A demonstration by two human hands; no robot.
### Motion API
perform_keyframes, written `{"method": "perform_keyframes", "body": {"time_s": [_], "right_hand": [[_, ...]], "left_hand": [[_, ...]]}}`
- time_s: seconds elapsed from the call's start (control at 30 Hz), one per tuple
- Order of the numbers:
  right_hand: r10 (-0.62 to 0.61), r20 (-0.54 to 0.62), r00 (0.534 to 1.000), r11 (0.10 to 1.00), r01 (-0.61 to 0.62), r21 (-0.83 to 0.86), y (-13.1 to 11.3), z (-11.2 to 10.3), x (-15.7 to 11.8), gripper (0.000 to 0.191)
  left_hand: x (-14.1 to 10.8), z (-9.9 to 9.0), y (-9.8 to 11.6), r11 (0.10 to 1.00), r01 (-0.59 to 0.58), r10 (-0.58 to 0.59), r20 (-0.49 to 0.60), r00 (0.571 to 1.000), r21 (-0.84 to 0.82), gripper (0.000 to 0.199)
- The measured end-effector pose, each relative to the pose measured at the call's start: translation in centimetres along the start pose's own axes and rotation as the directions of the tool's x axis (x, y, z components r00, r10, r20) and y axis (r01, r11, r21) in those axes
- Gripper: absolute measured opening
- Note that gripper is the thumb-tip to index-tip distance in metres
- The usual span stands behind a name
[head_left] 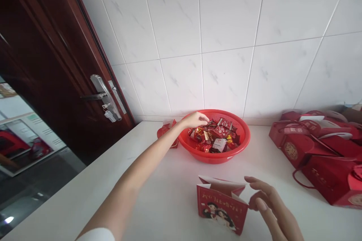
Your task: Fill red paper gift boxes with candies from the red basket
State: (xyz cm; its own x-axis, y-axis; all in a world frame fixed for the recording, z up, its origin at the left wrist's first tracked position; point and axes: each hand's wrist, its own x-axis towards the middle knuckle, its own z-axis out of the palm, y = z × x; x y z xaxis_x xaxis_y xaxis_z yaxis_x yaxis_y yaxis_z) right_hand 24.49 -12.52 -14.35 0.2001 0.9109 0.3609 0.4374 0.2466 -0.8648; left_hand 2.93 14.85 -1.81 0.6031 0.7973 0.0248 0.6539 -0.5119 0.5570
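My left hand (196,119) is over the back left rim of a red plastic basket (209,157), its fingers curled in close to the thumb at the edge of the wrapped candies (219,131). Whatever is between those fingertips is too small to make out. In front of the basket a red paper gift box (222,211) stands upright with its top flaps apart, a cartoon couple printed on its front. My right hand (273,205) is at the box's right side, thumb and fingers apart; I cannot tell whether the fingers touch it.
Several red gift boxes (316,173) with handles are piled at the right of the white table (147,203). Another red packet (166,131) lies left of the basket. Behind is a tiled wall (181,83). A dark red door (56,45) with keys in its lock stands at left.
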Motion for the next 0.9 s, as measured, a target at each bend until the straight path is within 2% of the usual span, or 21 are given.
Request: {"method": "perform_keyframes", "body": {"time_s": [0.1, 0.2, 0.33, 0.43, 0.63, 0.8, 0.9], "right_hand": [[-0.061, 0.062, 0.996, 0.998, 0.062, -0.014, 0.5, -0.2, 0.3, 0.036], [-0.055, 0.052, 0.997, 0.998, 0.056, -0.024, 0.4, -0.3, 0.3, 0.036], [-0.054, 0.042, 0.998, 0.997, 0.056, -0.044, 0.0, -0.1, 0.1, 0.037], [-0.082, 0.04, 0.996, 0.995, 0.084, -0.062, 0.4, 0.1, 0.1, 0.034], [-0.191, 0.077, 0.979, 0.977, 0.197, -0.082, 1.7, 0.3, 0.5, 0.027], [-0.146, 0.118, 0.982, 0.985, 0.156, -0.081, 1.3, 0.2, 0.6, 0.027], [-0.147, 0.117, 0.982, 0.985, 0.156, -0.075, 1.1, 0.2, 0.7, 0.027]], "left_hand": [[2.7, 2.2, 1.5, 0.996, -0.037, 0.029, 0.103, 0.994, 0.077, 0.033], [4.3, 4.6, 3.4, 0.978, -0.112, 0.075, 0.205, 0.976, 0.176, 0.042], [5.3, 6.2, 4.0, 0.939, -0.148, 0.07, 0.249, 0.966, 0.309, 0.038], [5.1, 5.7, 3.0, 0.916, -0.102, -0.004, 0.265, 0.964, 0.387, 0.023], [3.5, 3.4, 1.2, 0.87, 0.042, -0.196, 0.267, 0.944, 0.491, 0.019], [3.5, 2.8, 1.9, 0.827, 0.107, -0.296, 0.265, 0.918, 0.552, 0.018], [3.9, 3.0, 3.0, 0.818, 0.1, -0.283, 0.245, 0.927, 0.566, 0.014]]}}
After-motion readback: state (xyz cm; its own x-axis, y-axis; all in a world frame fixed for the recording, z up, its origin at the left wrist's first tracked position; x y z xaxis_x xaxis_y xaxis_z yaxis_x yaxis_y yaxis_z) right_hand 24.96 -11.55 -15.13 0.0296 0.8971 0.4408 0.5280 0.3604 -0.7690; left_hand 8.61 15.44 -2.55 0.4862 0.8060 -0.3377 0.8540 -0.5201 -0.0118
